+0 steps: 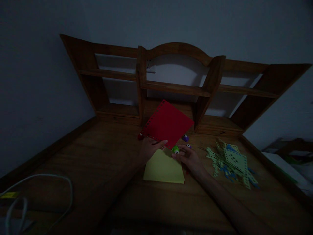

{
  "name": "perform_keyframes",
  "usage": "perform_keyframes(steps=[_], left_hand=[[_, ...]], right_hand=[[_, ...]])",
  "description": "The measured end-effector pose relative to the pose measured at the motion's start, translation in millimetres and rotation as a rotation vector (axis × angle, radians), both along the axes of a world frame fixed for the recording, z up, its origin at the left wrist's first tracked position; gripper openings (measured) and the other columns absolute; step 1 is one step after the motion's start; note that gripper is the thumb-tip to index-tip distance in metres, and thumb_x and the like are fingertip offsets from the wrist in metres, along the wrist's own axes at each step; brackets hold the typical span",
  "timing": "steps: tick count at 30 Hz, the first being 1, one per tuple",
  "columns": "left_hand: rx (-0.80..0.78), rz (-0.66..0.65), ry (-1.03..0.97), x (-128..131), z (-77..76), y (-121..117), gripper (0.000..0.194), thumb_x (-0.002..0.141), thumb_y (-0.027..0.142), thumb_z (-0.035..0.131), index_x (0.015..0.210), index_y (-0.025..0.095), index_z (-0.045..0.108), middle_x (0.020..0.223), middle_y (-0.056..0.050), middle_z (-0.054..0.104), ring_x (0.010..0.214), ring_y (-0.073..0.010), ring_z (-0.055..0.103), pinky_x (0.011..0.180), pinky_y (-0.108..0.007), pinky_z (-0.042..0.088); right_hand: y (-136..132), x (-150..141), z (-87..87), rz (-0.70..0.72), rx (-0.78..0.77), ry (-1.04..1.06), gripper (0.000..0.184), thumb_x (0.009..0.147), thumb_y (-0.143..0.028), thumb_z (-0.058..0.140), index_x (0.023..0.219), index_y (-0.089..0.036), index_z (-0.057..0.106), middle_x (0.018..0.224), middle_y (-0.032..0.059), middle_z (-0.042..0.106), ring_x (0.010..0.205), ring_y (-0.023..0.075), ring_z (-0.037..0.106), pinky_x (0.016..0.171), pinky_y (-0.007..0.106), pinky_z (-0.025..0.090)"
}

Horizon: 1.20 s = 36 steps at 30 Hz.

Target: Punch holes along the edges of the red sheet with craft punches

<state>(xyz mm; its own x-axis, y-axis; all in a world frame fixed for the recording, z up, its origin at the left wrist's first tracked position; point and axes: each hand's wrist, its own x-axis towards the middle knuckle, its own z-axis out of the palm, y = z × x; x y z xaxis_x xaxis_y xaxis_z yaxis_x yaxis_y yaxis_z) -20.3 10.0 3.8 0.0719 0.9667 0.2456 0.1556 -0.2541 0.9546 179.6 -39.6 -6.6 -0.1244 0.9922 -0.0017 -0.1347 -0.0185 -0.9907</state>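
Note:
My left hand grips the near left edge of a red paper sheet, thumb on top. The sheet is tilted up like a diamond, with a row of holes along its left edges. In my right hand is a small green paper punch with a white round spot, at the sheet's near corner. Whether the paper sits inside the punch I cannot tell. Beneath both hands lies a yellow paper sheet. Two purple punches stand beyond my right hand, and a red punch is left of the red sheet.
Cut, perforated pale green and blue paper pieces are heaped at the right of the wooden desk. A wooden shelf unit rises at the back against the wall. A white cable loops at the lower left.

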Motion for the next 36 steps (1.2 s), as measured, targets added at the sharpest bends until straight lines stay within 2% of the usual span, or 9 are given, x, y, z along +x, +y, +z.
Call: perform_keyframes(steps=[6,12,16,23,28,31,36], left_hand=[[0.013,-0.028,0.081,-0.4,-0.3,-0.5,0.030,0.071,0.047,0.073,0.056,0.021,0.072,0.062,-0.005,0.070,0.060,-0.0211,0.066,0.060,-0.028,0.049],[-0.021,0.016,-0.011,1.6,5.2,-2.1,0.031,0.069,0.046,0.074,0.055,0.019,0.070,0.059,-0.005,0.069,0.056,-0.0204,0.065,0.056,-0.028,0.049],[-0.043,0.018,-0.001,1.6,8.2,-3.2,0.032,0.068,0.047,0.075,0.055,0.019,0.069,0.060,-0.006,0.069,0.056,-0.0206,0.065,0.057,-0.028,0.049],[0.030,-0.020,-0.009,0.9,2.8,-2.0,0.031,0.070,0.046,0.074,0.053,0.021,0.069,0.056,-0.005,0.068,0.053,-0.0197,0.063,0.054,-0.027,0.047],[0.094,-0.061,0.114,-3.3,1.0,0.4,0.032,0.074,0.047,0.070,0.054,0.022,0.071,0.058,-0.005,0.068,0.058,-0.0202,0.065,0.058,-0.027,0.048],[0.080,-0.039,0.143,-4.1,2.0,0.1,0.035,0.074,0.048,0.069,0.053,0.021,0.070,0.056,-0.005,0.068,0.057,-0.0200,0.065,0.058,-0.027,0.048],[0.007,-0.043,0.057,-0.5,8.6,-5.7,0.032,0.073,0.048,0.071,0.058,0.020,0.072,0.060,-0.006,0.069,0.055,-0.0211,0.065,0.055,-0.028,0.048]], right_hand=[[-2.3,0.4,2.6,-0.018,-0.017,0.019,0.052,0.057,-0.035,0.087,0.103,-0.022,0.064,0.085,0.0036,0.073,0.077,0.0239,0.070,0.071,0.036,0.055],[-1.3,1.2,2.9,-0.041,0.007,0.010,0.051,0.057,-0.039,0.086,0.101,-0.021,0.067,0.083,0.0041,0.073,0.074,0.0225,0.069,0.071,0.035,0.054],[-2.6,0.3,6.4,-0.036,0.016,0.019,0.047,0.060,-0.037,0.085,0.100,-0.021,0.067,0.085,0.0041,0.073,0.075,0.0205,0.068,0.073,0.033,0.053],[-2.2,-0.9,3.8,-0.010,0.004,0.016,0.046,0.061,-0.038,0.085,0.100,-0.022,0.066,0.087,0.0035,0.072,0.076,0.0202,0.068,0.073,0.033,0.053],[-2.0,-1.9,5.5,-0.004,0.038,-0.021,0.048,0.058,-0.039,0.085,0.099,-0.022,0.067,0.080,0.0020,0.071,0.069,0.0188,0.066,0.068,0.031,0.052],[-2.0,-2.0,5.9,-0.008,0.051,-0.045,0.047,0.059,-0.039,0.085,0.099,-0.022,0.067,0.073,-0.0001,0.069,0.063,0.0166,0.063,0.063,0.029,0.050],[-0.5,-1.5,1.7,-0.023,0.047,-0.007,0.049,0.059,-0.040,0.085,0.101,-0.022,0.066,0.079,0.0013,0.070,0.068,0.0173,0.064,0.067,0.030,0.050]])
